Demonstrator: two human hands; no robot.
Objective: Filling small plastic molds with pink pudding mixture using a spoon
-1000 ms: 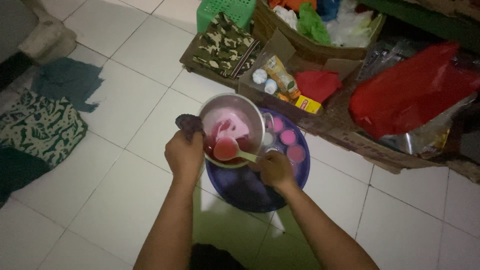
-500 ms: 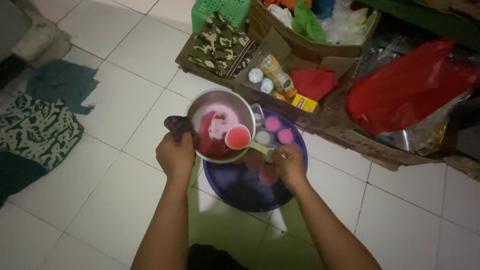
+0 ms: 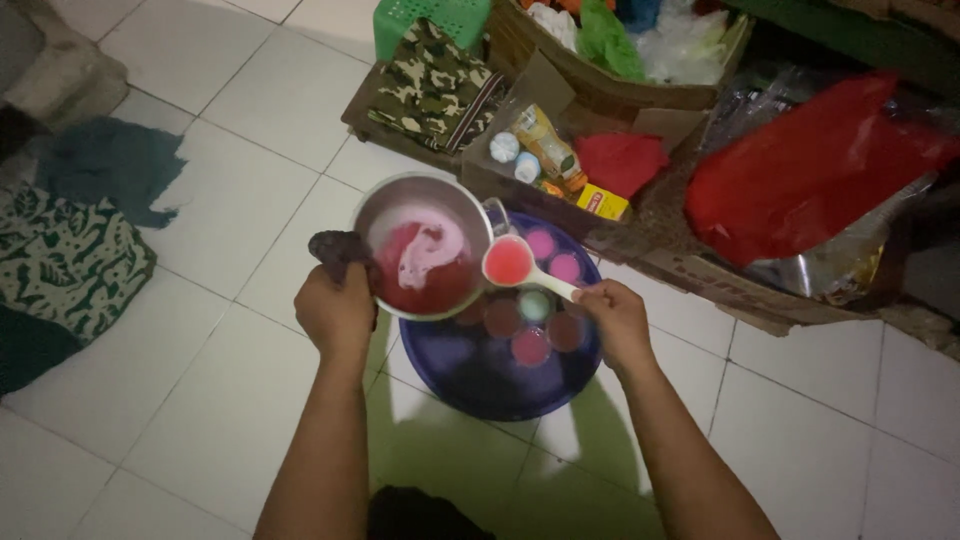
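White tiled floor [image 3: 200, 200]; left hand [image 3: 337, 312] clamping cloth-wrapped pot [image 3: 420, 243] rim, right hand [image 3: 617, 318] fingers closing on ladle [image 3: 510, 263], handle running right, bowl hovering over tray's [image 3: 480, 385] far-left edge.

The scene is dim, lit mostly at the center of the frame; the corners fall into dark shadow, and details look soft and grainy.

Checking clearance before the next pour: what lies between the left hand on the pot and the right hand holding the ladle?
In the head view, the metal pot of red liquid and the ladle bowl lie between left hand and right hand, above the blue tray of small cups.
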